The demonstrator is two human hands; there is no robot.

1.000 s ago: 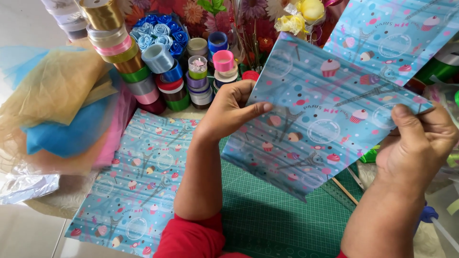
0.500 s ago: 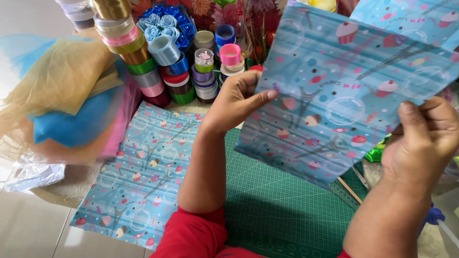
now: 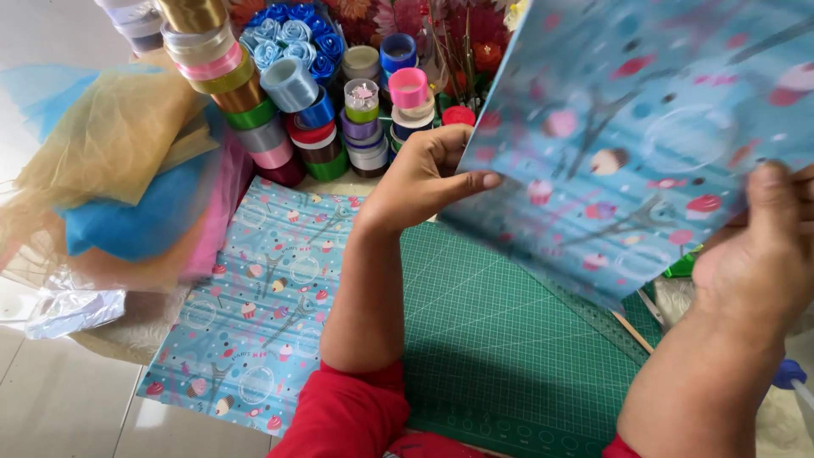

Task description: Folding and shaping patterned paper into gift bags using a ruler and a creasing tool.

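Head view: both hands are lifting a sheet of blue wrapping paper (image 3: pixel 644 144) printed with cupcakes and towers, up over the green cutting mat (image 3: pixel 500 339).
Left hand (image 3: pixel 424 174): pinching the sheet's left edge, thumb lying on the printed face, fingers curled behind.
Right hand (image 3: pixel 755 254): gripping the sheet's right lower edge, thumb on the front; the other fingers are hidden behind the paper.
Sheet position: held in the air, tilted, clear of the mat, upper right of the view.
Handling: judging it light, thin and floppy; it is bowing between the two grips, likely glossy and a little slippery, creasing or tearing easily.
Where to hold: opposite edges, flat pinches, keeping it lightly taut.
Second sheet (image 3: pixel 263 314): same print, lying flat beside the mat, partly under the left forearm.
Surroundings: ribbon spools (image 3: pixel 339 110) stacking behind the mat; tulle fabric pile (image 3: pixel 127 187) sitting at left.
Change from earlier frame: sheet is rising higher and closer to the camera, now blurred and filling more of the view; right hand has shifted lower right.
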